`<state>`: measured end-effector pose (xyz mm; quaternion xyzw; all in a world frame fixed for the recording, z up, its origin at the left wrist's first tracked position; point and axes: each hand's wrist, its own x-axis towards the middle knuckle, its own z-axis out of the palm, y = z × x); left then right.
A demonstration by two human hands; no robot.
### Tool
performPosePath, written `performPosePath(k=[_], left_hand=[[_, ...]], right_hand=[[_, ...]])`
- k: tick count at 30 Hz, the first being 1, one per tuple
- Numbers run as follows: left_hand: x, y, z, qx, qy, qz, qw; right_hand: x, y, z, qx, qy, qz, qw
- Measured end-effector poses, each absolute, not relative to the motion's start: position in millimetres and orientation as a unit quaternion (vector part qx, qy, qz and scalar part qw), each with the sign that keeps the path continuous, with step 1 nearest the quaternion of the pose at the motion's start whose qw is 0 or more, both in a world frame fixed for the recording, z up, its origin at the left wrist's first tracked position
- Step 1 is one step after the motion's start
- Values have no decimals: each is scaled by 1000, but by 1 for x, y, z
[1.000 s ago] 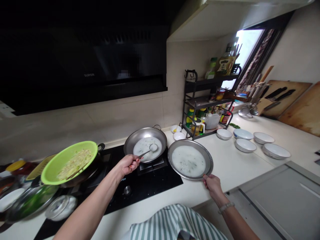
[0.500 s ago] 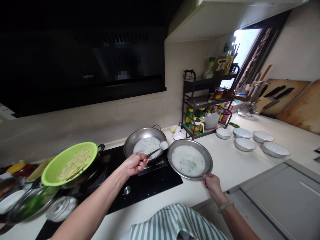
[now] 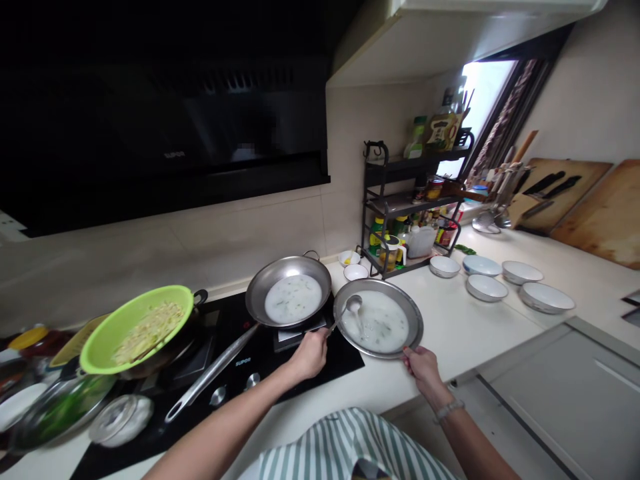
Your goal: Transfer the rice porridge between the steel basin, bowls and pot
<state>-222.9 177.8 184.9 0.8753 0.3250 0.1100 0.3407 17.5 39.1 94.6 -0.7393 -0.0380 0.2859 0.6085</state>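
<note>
My left hand is closed around the handle of a metal ladle. The ladle's bowl is tilted over the left side of a steel basin, and white liquid runs from it. Milky liquid with green bits fills much of the basin. With its fingers pinched on the basin's near right rim, my right hand holds that side. Just left of the basin, a wok on the stove contains similar white liquid, its long handle pointing toward me.
A green colander of bean sprouts sits at the left of the black stove. Several bowls stand on the right counter. Behind the basin are two small bowls and a spice rack. A range hood overhangs the stove.
My left hand has moved right and toward me, carrying the ladle from the wok's edge to over the basin, where it is now tipped and pouring. My right hand keeps its hold on the rim.
</note>
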Motion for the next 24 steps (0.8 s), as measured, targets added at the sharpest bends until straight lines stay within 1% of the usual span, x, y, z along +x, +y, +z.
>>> performPosePath(k=[3, 5, 6, 8, 11, 12, 14, 15, 17, 21, 24], left_hand=[[-229, 176, 181, 916, 284, 85, 271], [-229, 176, 181, 916, 279, 91, 273], [-229, 176, 182, 907, 281, 106, 294], [-227, 178, 187, 856, 310, 139, 390], [-229, 187, 201, 688, 381, 160, 597], [-233, 192, 208, 630, 391, 166, 650], [-245, 206, 221, 566, 389, 197, 699], [-253, 214, 226, 559, 397, 214, 695], [-271, 234, 234, 572, 436, 234, 654], [-308, 273, 232, 631, 558, 202, 500], [-327, 294, 226, 662, 607, 150, 413]], right_hand=[[18, 39, 94, -741, -36, 285, 607], [18, 40, 93, -742, -36, 287, 605], [18, 40, 93, -742, -36, 288, 604], [19, 40, 93, -742, -38, 289, 604], [19, 40, 92, -742, -39, 288, 604], [19, 40, 92, -742, -39, 289, 603], [20, 40, 91, -743, -39, 289, 603], [20, 40, 91, -743, -39, 290, 603], [20, 40, 90, -742, -39, 290, 603], [21, 41, 87, -740, -44, 289, 605], [22, 41, 85, -740, -48, 287, 607]])
